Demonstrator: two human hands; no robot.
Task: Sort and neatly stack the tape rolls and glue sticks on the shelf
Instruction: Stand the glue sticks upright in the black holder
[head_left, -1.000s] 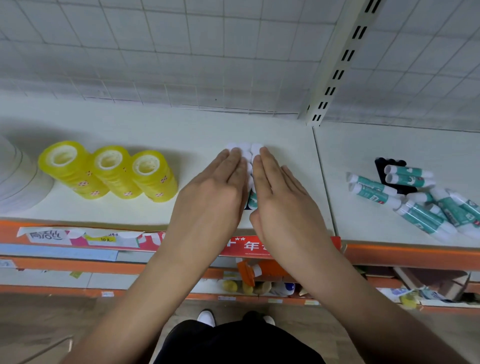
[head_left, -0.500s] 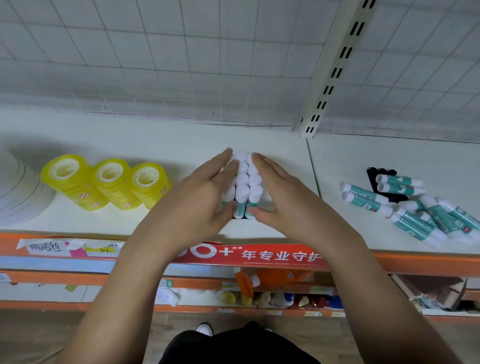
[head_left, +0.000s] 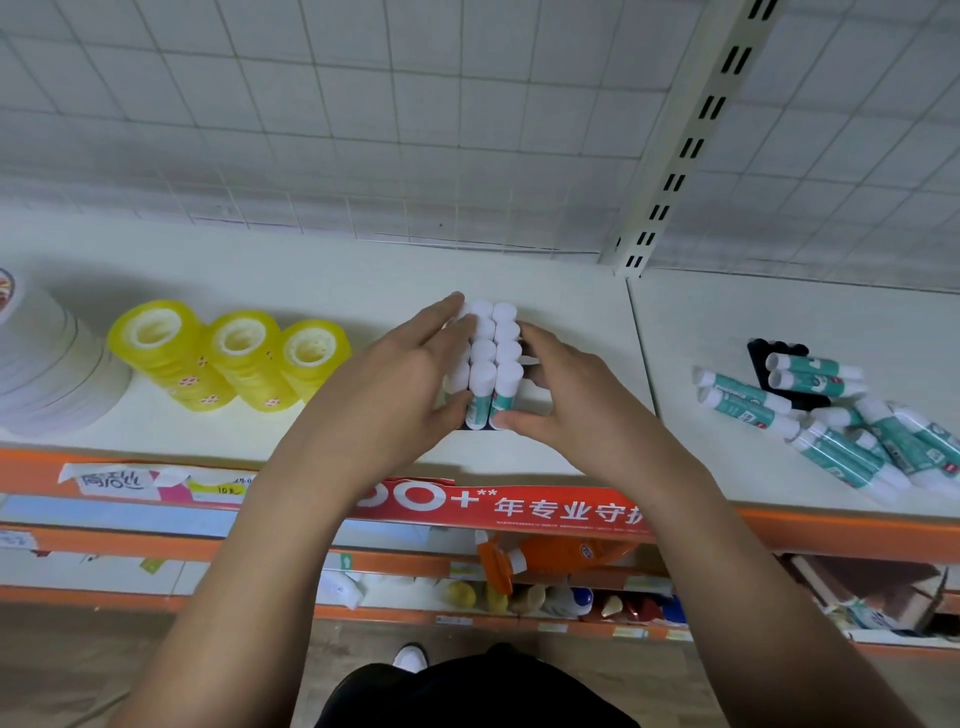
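Now comes the squaring-up step: the left hand (head_left: 395, 374) and right hand (head_left: 582, 410) bracket the block of upright glue sticks (head_left: 491, 358) at mid-shelf (head_left: 363, 270). Their fingers are held together and pressed flat along its sides, thumbs against the front row. Yellow tape rolls (head_left: 234, 358) stand lined up to the left. Next, I judge, the loose glue sticks (head_left: 836, 449) jumbled well to the right need gathering and standing beside the block.
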